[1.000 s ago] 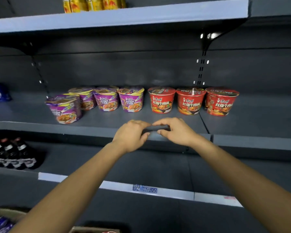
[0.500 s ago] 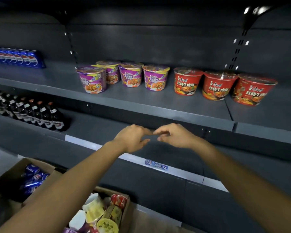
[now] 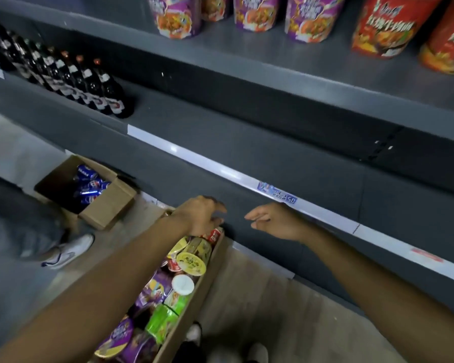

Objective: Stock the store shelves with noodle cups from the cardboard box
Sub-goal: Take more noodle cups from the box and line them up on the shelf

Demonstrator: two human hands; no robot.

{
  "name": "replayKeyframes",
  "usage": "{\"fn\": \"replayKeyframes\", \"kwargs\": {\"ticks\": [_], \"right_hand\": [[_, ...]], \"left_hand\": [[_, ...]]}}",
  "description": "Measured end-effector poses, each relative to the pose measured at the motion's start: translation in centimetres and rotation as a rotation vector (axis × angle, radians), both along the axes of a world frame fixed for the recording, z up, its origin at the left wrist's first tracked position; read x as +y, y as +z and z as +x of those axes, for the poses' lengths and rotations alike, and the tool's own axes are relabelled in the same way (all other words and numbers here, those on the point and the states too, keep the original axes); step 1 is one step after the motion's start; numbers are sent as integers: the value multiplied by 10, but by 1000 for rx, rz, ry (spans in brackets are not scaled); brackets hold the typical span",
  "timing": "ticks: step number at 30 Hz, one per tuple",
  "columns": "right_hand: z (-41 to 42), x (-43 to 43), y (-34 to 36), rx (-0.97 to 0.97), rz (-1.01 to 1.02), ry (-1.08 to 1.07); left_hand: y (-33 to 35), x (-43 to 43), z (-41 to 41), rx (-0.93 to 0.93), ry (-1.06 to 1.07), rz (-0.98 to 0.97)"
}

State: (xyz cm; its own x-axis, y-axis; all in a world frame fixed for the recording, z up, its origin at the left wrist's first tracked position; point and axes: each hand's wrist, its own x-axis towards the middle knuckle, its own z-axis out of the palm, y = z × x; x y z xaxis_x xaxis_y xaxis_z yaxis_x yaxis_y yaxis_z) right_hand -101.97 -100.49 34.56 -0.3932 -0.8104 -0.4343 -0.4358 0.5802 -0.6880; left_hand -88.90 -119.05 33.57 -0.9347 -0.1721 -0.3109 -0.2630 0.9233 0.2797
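A cardboard box (image 3: 192,307) on the floor holds several noodle cups, among them a yellow-lidded cup (image 3: 192,262), a green cup (image 3: 163,322) and a purple cup (image 3: 118,337). My left hand (image 3: 199,214) hovers over the box's far end, fingers loosely spread, just above a red cup (image 3: 215,235). My right hand (image 3: 275,221) hangs beside it over the floor, fingers relaxed, holding nothing. On the upper shelf (image 3: 312,74) stand purple cups (image 3: 177,15) and red cups (image 3: 385,27).
Dark bottles (image 3: 71,79) line the lower shelf at left. A second cardboard box (image 3: 108,203) with blue cans sits on the floor to the left. Another person's white shoe (image 3: 68,251) is near it. A price strip (image 3: 278,192) runs along the lower shelf edge.
My view tilted down from the shelf to the floor. Both hands dropped from shelf height and parted; the left now reaches over the noodle box.
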Motion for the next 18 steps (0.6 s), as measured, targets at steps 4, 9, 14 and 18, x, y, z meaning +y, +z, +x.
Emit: {"fn": "replayKeyframes", "kwargs": {"ticks": [4,9,14,18], "right_hand": [[26,-34,-51,-46,50,-9],[70,-78,-115,-122,99,-20],[111,-111,-161,-120,158,60],[150,-131,-208,-147,158,65]], "left_hand": [[-46,-31,32,-99,7,-7],[-97,-70,78,-182,56,30],[-144,-107,121,-259,135,63],[-189,-124,160,-298,161,25]]}}
